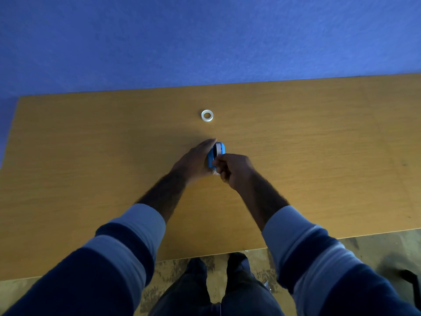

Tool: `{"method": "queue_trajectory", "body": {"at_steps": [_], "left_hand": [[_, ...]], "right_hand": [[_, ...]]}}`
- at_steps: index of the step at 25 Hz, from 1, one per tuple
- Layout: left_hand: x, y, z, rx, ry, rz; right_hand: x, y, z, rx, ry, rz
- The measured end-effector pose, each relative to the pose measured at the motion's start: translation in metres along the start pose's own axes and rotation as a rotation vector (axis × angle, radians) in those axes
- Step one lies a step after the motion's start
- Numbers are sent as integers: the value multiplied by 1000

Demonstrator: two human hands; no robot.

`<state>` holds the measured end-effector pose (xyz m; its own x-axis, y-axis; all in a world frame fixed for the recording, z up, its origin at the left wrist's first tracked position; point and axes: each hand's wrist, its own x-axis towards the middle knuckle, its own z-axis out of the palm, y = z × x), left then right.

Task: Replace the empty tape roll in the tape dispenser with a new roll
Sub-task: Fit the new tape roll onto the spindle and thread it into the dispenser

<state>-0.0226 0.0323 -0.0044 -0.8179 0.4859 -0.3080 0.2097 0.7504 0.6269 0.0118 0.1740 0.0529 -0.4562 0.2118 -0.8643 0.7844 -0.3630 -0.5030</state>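
The left hand [195, 161] is lying along the left flank of the blue tape dispenser [216, 153], fingers pressed together and stretched out flat toward the far edge of the table, their tips reaching just past the dispenser's far end. The right hand [232, 169] is curling in from the other side, its fingers bunched and closing on the dispenser's near end; whether they are pinching the tape end or the plastic body there cannot be told, because the knuckles are hiding that spot. Between the two hands the dispenser is sitting near the middle of the wooden table [319, 144], with its long axis running away from the person and leaning slightly to the right, so the rounded end is pointing toward the wall and the narrow end is pointing back at the person. It is showing a bright blue plastic shell, and a white band of tape roll [218, 149] is curving over the top of its far, rounded part. Farther out, well apart from both hands and nearly straight beyond the dispenser, a small white ring [207, 115] is lying flat on the table with its open centre facing up. Striped sleeves [136, 233] in pale and dark blue are covering both forearms below the bare wrists. A blue wall [205, 37] is rising behind the table's far edge.
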Motion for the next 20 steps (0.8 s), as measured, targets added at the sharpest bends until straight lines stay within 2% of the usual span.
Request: {"method": "queue_trajectory", "body": {"at_steps": [7,20], "left_hand": [[-2,6,-1,-25,15,-16],[-8,12,-4,-5,16,-14]], "right_hand": [[-7,12,3,114,37,-9],[-16,43,-1,110,69,-87]]}}
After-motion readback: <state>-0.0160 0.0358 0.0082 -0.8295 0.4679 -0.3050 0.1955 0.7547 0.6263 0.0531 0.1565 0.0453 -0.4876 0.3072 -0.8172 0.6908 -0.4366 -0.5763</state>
